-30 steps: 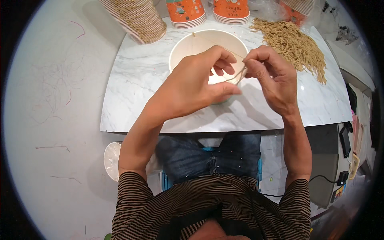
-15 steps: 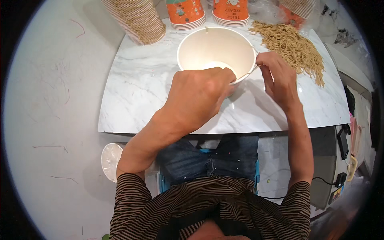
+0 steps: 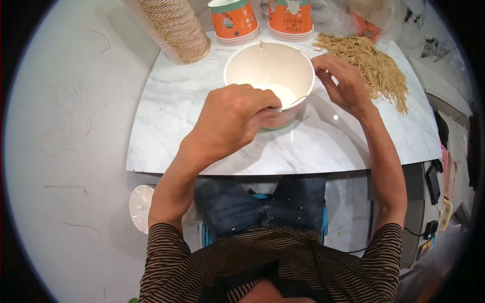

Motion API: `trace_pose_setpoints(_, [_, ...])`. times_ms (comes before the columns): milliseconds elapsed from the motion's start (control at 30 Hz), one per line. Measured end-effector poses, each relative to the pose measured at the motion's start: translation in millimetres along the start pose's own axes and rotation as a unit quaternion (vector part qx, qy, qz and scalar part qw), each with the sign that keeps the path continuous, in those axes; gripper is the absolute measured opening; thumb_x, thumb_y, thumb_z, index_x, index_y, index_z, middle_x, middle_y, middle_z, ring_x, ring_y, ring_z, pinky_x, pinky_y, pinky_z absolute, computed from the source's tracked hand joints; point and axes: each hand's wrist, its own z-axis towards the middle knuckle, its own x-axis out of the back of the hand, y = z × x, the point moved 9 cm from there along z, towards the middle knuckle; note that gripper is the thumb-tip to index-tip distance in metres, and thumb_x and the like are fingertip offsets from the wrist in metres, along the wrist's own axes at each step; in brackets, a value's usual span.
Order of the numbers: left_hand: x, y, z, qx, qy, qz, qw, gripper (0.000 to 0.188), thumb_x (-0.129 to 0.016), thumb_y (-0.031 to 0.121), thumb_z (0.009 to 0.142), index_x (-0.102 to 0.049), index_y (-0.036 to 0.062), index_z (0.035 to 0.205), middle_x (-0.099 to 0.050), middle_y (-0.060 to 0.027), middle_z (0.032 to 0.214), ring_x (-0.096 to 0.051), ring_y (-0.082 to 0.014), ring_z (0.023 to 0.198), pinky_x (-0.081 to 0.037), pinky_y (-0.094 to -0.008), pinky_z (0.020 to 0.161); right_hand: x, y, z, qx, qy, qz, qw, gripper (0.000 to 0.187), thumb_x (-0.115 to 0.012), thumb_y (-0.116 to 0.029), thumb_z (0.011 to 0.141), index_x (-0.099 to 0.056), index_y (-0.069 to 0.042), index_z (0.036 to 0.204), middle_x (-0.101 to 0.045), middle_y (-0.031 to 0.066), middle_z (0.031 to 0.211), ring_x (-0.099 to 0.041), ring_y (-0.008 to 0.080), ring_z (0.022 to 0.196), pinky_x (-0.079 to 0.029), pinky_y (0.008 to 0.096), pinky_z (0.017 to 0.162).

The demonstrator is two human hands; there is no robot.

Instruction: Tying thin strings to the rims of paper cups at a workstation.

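A white-lined paper bucket point(image 3: 270, 65) stands on the table before me, its mouth tipped slightly toward me. Thin tan cord point(image 3: 262, 46) shows at the far rim and again at the right rim. My left hand point(image 3: 225, 118) grips the bucket's near rim, thumb and fingers on either side of the wall. At the right rim, my right hand point(image 3: 344, 83) has thumb and forefinger pinched on the cord; the fingertips partly hide it. The bucket's coloured outside shows only in part below my left hand.
A pile of cut tan cords point(image 3: 376, 65) lies at the far right. Stacked orange-and-green paper buckets point(image 3: 234, 22) stand at the back. A tall leaning stack of buckets point(image 3: 174, 33) with cords rises at the back left. A white round container point(image 3: 141, 207) sits below the table's left edge.
My right hand has shifted left along the rim with the cord. My left hand has moved slightly left and down, and the bucket with it. More of the bucket's outside shows.
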Motion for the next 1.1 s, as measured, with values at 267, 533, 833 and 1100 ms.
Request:
trace_pose_setpoints(267, [7, -4, -8, -0.042, 0.026, -0.031, 0.998, 0.015, -0.077, 0.000, 0.084, -0.074, 0.0041, 0.098, -0.076, -0.0098, 0.091, -0.071, -0.0275, 0.083, -0.055, -0.0371, 0.076, -36, 33, -14, -0.135, -0.047, 0.137, 0.980, 0.015, -0.069, 0.000, 0.093, -0.067, 0.001, 0.108, -0.071, 0.0102, 0.096, -0.070, 0.0203, 0.078, -0.056, 0.0328, 0.065])
trace_pose_setpoints(533, [9, -9, -23, 0.062, 0.103, 0.039, 0.992, 0.023, -0.075, -0.002, 0.083, -0.068, 0.0070, 0.103, -0.075, -0.0095, 0.085, -0.073, -0.0281, 0.075, -0.055, -0.0357, 0.065, -36, -15, -20, -0.130, -0.025, 0.194, 0.972, 0.017, -0.073, 0.005, 0.089, -0.070, 0.001, 0.105, -0.071, 0.0103, 0.099, -0.069, 0.0182, 0.079, -0.057, 0.0288, 0.066])
trace_pose_setpoints(833, [0, 9, -7, 0.037, 0.166, 0.077, 0.982, 0.030, -0.074, 0.005, 0.080, -0.062, 0.0093, 0.108, -0.071, -0.0091, 0.087, -0.068, -0.0278, 0.068, -0.051, -0.0395, 0.057, -40, -38, -35, -0.212, 0.058, 0.312, 0.924, 0.017, -0.071, 0.008, 0.089, -0.074, 0.001, 0.104, -0.072, 0.0086, 0.102, -0.067, 0.0144, 0.079, -0.054, 0.0268, 0.063])
trace_pose_setpoints(1100, [-17, 15, 12, -0.041, 0.116, 0.111, 0.986, 0.025, -0.078, 0.003, 0.078, -0.073, 0.0105, 0.101, -0.069, -0.0041, 0.094, -0.069, -0.0252, 0.083, -0.055, -0.0380, 0.067, -35, -43, -26, -0.133, -0.033, 0.289, 0.948, 0.021, -0.068, 0.007, 0.092, -0.069, 0.003, 0.113, -0.070, 0.0090, 0.104, -0.063, 0.0097, 0.076, -0.054, 0.0251, 0.065])
